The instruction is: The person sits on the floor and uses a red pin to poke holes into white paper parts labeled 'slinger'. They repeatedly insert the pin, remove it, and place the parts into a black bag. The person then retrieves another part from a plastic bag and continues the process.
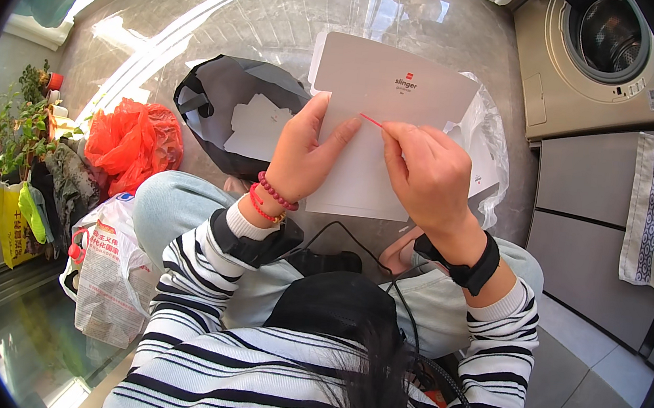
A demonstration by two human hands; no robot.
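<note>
The white card sheet, upper centre of the frame, looks light and fairly stiff but easily creased, best held by its side edges. The hands are apart: the left hand clamps its left edge, while the right hand pinches one end of the thin red strip above the sheet's middle, probably featherlight and best gripped by fingertips.

Smooth matt card, crinkly glossy plastic bag
</note>
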